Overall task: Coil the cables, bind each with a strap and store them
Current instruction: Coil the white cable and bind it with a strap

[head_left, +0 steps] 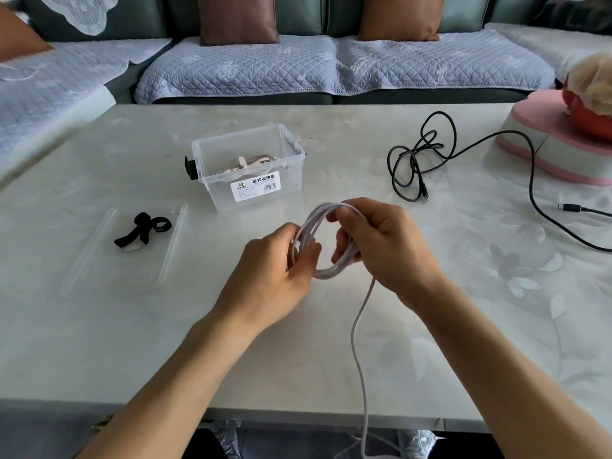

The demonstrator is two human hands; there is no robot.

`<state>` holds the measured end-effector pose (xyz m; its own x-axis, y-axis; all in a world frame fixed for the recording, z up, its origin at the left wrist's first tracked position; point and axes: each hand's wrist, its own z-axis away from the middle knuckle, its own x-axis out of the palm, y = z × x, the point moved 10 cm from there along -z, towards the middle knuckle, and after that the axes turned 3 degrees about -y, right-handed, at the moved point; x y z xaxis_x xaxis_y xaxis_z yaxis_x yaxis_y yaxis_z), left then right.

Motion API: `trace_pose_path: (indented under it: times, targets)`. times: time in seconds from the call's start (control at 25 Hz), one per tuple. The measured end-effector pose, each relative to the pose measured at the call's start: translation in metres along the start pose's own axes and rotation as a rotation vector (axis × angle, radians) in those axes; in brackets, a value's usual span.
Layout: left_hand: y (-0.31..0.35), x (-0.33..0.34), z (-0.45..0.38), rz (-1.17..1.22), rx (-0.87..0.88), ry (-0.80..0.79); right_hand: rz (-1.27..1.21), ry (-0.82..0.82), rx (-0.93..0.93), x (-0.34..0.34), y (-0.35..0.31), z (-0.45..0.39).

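Cable half coiled above the table

White cable sits as a small bundle of loops held between both hands over the pale table. The left hand pinches the near side of the loops; the right hand has its fingers curled through and around the far side. A loose tail hangs off the table edge. It looks light, soft and springy, so the loops will likely spread unless gripped where the strands cross. Black straps lie to the left, the clear storage box beyond, a black cable uncoiled to the right
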<state>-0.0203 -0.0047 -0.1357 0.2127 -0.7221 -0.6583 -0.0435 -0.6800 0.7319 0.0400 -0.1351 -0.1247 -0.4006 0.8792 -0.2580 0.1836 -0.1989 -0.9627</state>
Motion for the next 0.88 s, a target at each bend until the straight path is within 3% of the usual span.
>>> trace_pose_path:
  times: [0.08, 0.16, 0.4, 0.56, 0.76, 0.88]
  targets:
    - [0.006, 0.001, 0.001, -0.033, 0.049, 0.007, 0.191, -0.093, -0.04, 0.009, -0.006, 0.0]
    - [0.009, 0.003, 0.001, -0.01, 0.063, 0.009, 0.181, -0.127, -0.004, 0.013, -0.001, 0.0]
    - [-0.007, -0.015, -0.005, 0.044, -0.122, 0.173, -0.406, -0.237, 0.286, 0.029, 0.025, 0.011]
    - [-0.026, -0.033, -0.001, 0.042, -0.27, 0.327, -0.249, -0.285, 0.331, 0.032, 0.029, 0.016]
    - [-0.037, -0.04, 0.0, -0.004, -0.34, 0.333, 0.051, -0.465, 0.23, 0.041, 0.018, 0.021]
    - [-0.029, -0.036, 0.0, -0.015, -0.272, 0.288, -0.011, -0.259, 0.132, 0.024, 0.006, 0.01]
